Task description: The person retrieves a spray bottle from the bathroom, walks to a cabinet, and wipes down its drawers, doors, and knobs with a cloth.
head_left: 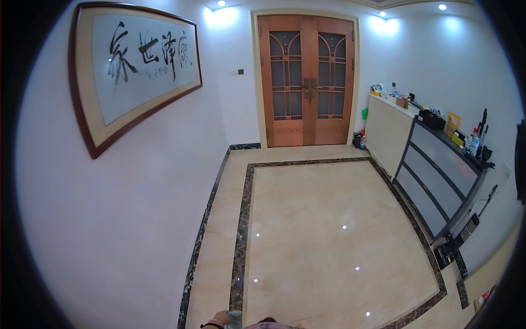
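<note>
At the lower edge, my left hand point(222, 316) shows only in part, with a dark band at the wrist. Its fingers are closed on a soft grey-green cloth point(235, 318), most of which is cut off by the edge of the picture. A strip of my patterned clothing point(272, 325) shows beside it. My right hand is out of the picture.
Shiny beige floor tiles point(318, 219) with a dark marble border lead to a wooden double door point(308, 82). A framed calligraphy piece point(145, 60) hangs on the left wall. Along the right stand a grey shoe cabinet point(435, 172) topped with clutter and an upright vacuum cleaner point(467, 227).
</note>
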Tool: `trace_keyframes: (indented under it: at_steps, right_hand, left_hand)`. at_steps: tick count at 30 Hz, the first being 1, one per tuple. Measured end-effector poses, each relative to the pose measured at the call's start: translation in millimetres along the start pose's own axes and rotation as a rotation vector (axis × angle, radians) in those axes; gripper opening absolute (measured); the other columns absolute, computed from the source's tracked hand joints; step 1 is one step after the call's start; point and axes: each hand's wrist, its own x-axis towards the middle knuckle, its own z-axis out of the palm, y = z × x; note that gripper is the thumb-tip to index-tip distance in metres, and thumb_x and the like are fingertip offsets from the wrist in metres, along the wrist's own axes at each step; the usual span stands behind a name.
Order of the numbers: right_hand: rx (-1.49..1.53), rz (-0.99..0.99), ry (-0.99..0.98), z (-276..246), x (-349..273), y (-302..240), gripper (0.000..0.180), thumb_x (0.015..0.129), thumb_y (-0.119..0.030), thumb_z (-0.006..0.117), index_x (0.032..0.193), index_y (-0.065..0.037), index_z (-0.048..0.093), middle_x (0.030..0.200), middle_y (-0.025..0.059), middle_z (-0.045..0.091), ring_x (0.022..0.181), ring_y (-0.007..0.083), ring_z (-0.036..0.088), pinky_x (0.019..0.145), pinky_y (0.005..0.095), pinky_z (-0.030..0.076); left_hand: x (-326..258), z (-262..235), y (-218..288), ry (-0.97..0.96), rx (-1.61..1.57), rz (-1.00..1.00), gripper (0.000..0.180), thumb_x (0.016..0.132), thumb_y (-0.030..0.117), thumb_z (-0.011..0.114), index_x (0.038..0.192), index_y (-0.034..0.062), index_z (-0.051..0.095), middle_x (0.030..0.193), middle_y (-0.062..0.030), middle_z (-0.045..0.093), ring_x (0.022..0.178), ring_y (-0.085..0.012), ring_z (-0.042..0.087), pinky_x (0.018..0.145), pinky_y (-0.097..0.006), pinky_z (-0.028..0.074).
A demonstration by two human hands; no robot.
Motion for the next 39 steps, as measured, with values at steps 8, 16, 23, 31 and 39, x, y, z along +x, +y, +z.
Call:
trace_keyframes:
  at_steps: [8, 16, 23, 31, 39]
  right_hand:
    - [-0.057, -0.246, 0.213, -147, 326, -145, 0.051, 0.068, -0.024, 0.072, 0.115, -0.009, 0.057, 0.106, 0.0161, 0.063, 0.099, 0.0343, 0.062, 0.087, 0.0435, 0.051]
    - [-0.031, -0.342, 0.229, -173, 486, -214, 0.063, 0.083, -0.028, 0.066, 0.131, 0.006, 0.043, 0.123, 0.0257, 0.053, 0.111, 0.0367, 0.051, 0.095, 0.0439, 0.04]
    - [-0.015, 0.125, -0.029, -195, 564, -216, 0.054, 0.08, -0.029, 0.065, 0.123, -0.002, 0.051, 0.12, 0.0223, 0.057, 0.11, 0.0384, 0.054, 0.093, 0.0453, 0.044]
    - [-0.299, 0.086, -0.364, -233, 813, -163, 0.052, 0.07, -0.036, 0.072, 0.112, -0.007, 0.059, 0.105, 0.018, 0.063, 0.096, 0.0363, 0.062, 0.082, 0.0453, 0.051]
    - [0.134, -0.075, 0.343, -518, 1072, -456, 0.055, 0.076, -0.025, 0.067, 0.125, -0.01, 0.047, 0.117, 0.0184, 0.06, 0.107, 0.0359, 0.058, 0.089, 0.0434, 0.048]
  left_hand:
    - [92, -47, 121, -0.003, -0.568, -0.366, 0.036, 0.086, 0.034, 0.064, 0.107, 0.0045, 0.067, 0.093, -0.0097, 0.068, 0.089, -0.0286, 0.064, 0.079, -0.041, 0.051]
    - [375, -131, 205, -0.078, 0.145, -0.278, 0.037, 0.083, 0.037, 0.059, 0.107, 0.0103, 0.068, 0.107, -0.0152, 0.068, 0.103, -0.0339, 0.063, 0.089, -0.042, 0.05]
    - [597, -276, 457, 0.12, -0.279, 0.069, 0.034, 0.079, 0.016, 0.062, 0.109, 0.0008, 0.063, 0.102, -0.0174, 0.068, 0.096, -0.0327, 0.066, 0.083, -0.041, 0.052]
    - [802, -301, 620, -0.136, -0.366, -0.008, 0.043, 0.085, 0.032, 0.065, 0.117, 0.0031, 0.059, 0.088, -0.0113, 0.067, 0.083, -0.0291, 0.064, 0.074, -0.039, 0.052]
    - [946, -348, 771, -0.079, -0.275, -0.013, 0.039, 0.082, 0.023, 0.064, 0.115, 0.0011, 0.06, 0.091, -0.0136, 0.067, 0.085, -0.0296, 0.065, 0.075, -0.04, 0.053]
